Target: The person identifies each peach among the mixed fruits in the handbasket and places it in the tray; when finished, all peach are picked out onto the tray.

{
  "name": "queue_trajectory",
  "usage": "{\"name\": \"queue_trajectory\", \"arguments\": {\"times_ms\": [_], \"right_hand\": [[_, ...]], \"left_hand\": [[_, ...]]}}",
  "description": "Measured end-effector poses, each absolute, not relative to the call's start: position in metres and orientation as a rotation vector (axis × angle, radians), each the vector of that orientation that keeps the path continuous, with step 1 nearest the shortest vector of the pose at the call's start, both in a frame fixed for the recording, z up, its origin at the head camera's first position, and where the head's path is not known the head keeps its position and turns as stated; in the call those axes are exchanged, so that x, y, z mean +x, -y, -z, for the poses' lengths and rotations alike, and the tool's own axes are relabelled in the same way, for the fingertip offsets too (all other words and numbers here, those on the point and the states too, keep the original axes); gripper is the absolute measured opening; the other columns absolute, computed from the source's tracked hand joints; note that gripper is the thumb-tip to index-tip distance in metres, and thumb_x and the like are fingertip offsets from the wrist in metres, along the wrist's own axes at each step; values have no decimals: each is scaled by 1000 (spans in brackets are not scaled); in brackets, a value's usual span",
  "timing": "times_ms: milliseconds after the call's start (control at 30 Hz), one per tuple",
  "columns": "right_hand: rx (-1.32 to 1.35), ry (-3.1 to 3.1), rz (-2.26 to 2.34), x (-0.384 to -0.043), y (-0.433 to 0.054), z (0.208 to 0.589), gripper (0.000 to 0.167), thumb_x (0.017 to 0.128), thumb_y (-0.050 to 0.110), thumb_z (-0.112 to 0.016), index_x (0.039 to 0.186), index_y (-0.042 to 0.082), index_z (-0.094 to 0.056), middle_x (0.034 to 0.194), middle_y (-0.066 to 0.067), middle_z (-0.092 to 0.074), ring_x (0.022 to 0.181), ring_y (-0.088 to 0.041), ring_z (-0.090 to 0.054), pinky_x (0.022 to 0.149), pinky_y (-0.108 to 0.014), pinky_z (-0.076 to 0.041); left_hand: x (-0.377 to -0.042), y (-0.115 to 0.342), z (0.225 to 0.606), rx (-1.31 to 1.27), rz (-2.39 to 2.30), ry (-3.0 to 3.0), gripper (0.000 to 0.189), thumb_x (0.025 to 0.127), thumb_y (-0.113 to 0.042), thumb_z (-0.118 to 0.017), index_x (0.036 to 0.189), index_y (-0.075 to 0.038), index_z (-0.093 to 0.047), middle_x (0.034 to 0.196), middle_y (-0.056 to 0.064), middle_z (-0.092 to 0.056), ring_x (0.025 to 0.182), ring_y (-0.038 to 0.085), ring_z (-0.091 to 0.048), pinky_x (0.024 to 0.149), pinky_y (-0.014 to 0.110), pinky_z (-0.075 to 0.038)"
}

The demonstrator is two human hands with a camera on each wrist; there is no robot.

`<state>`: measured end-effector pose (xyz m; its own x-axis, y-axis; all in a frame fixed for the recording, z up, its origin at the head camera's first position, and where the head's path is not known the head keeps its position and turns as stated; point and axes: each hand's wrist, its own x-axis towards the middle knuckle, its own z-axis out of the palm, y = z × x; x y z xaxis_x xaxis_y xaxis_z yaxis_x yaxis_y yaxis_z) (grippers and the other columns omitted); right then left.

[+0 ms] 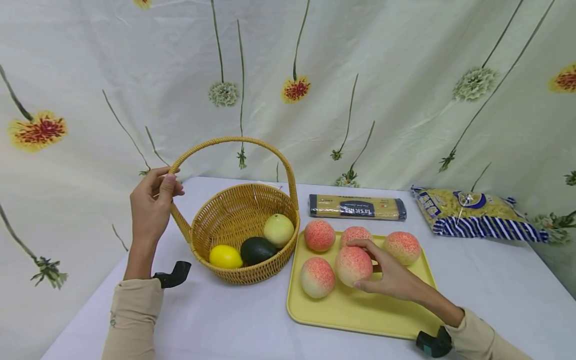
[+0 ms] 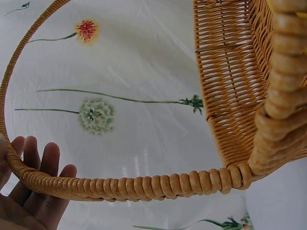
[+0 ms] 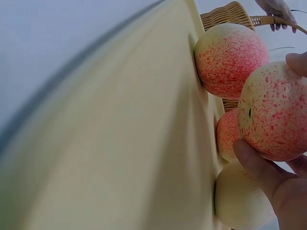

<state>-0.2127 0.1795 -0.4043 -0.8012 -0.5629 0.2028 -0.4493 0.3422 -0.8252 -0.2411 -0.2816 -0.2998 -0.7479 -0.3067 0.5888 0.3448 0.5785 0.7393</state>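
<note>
My left hand holds the left side of the wicker basket's arched handle, thumb in front and fingers behind it, as the left wrist view also shows. Inside the basket lie a yellow lemon, a dark green avocado and a pale green round fruit. Between thumb and fingers, my right hand grips a pink-speckled peach over the yellow tray. Around it on the tray are more peaches, one at front left, others behind and at right.
Behind the tray lies a flat pack of spaghetti. A bag of pasta with blue and white stripes is at the back right. The white table ends at a flowered cloth backdrop.
</note>
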Motion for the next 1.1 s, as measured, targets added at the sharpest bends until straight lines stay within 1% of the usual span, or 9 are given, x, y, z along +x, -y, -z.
{"name": "queue_trajectory", "arguments": {"times_ms": [167, 333, 500, 700, 933, 1100], "right_hand": [[-936, -2472, 1456, -212, -180, 405, 72, 77, 19, -79, 138, 19, -41, 136, -7, -46, 116, -26, -53, 81, -32, -55], [-935, -2465, 1436, -211, -183, 405, 72, 78, 18, -78, 139, 17, -40, 134, -7, -48, 115, -24, -53, 82, -32, -54], [-934, -2454, 1378, -212, -187, 401, 69, 81, 22, -77, 139, 17, -40, 132, -5, -49, 116, -21, -53, 84, -32, -53], [-944, -2436, 1336, -213, -193, 398, 67, 82, 24, -76, 138, 15, -41, 130, -3, -51, 114, -17, -54, 85, -32, -53], [-947, -2429, 1295, -214, -197, 401, 66, 82, 25, -76, 138, 12, -42, 129, -2, -51, 114, -16, -53, 86, -32, -52], [-941, -2420, 1279, -214, -199, 402, 67, 82, 25, -76, 137, 10, -42, 130, -3, -51, 115, -18, -53, 87, -32, -52]], "left_hand": [[-241, 281, 300, -33, 1181, 2102, 31, 99, -29, -51, 121, -10, -63, 80, -5, -60, 75, 3, -63, 73, 11, -49], [-242, 280, 300, -32, 1177, 2100, 31, 99, -29, -51, 121, -10, -63, 80, -5, -59, 75, 3, -62, 73, 12, -49], [-242, 280, 299, -39, 1171, 2090, 31, 99, -29, -51, 120, -9, -63, 79, -5, -59, 74, 2, -62, 72, 11, -49], [-242, 280, 299, -47, 1156, 2087, 31, 99, -28, -51, 120, -9, -63, 78, -5, -59, 73, 2, -62, 70, 10, -48], [-243, 281, 300, -48, 1167, 2090, 31, 99, -28, -52, 120, -9, -63, 79, -5, -59, 73, 1, -62, 71, 10, -49], [-242, 281, 301, -36, 1164, 2096, 31, 99, -29, -51, 121, -9, -63, 79, -5, -59, 74, 2, -62, 72, 11, -49]]}}
